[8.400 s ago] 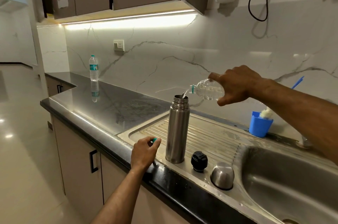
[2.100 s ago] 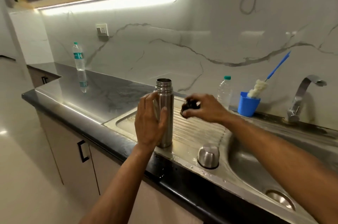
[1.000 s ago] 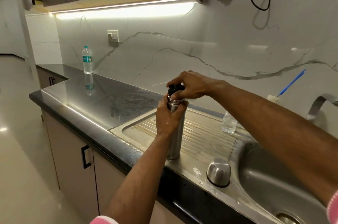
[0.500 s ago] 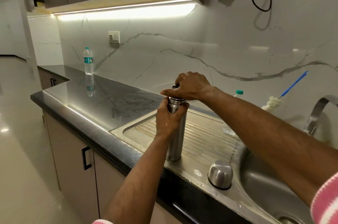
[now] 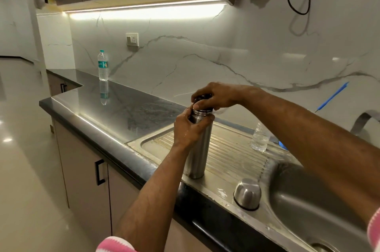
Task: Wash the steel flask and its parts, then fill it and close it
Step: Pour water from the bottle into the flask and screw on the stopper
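From the head view we see the steel flask (image 5: 197,149) standing upright on the ribbed draining board (image 5: 232,149) of the sink, near its front edge. Our left hand (image 5: 188,128) is wrapped around the flask's upper body just under the neck, a closed grip on the flask. Our right hand (image 5: 213,96) sits on top of the flask, its fingers curled over the black stopper (image 5: 202,98), which rests at the mouth; only a dark sliver of the stopper shows between the fingers, so we cannot tell how far it is seated. The steel cup lid (image 5: 247,193) lies upside-down-dome fashion on the draining board's front edge, to the right of the flask and apart from it, just beside the sink basin (image 5: 308,206). Behind our right forearm a small clear plastic bottle (image 5: 259,138) stands on the board near the wall. Farther back on the dark desk (image 5: 115,112) a labelled water bottle (image 5: 103,65) stands upright against the marble backsplash. A blue brush handle (image 5: 333,96) and part of the tap (image 5: 364,120) show at the right.
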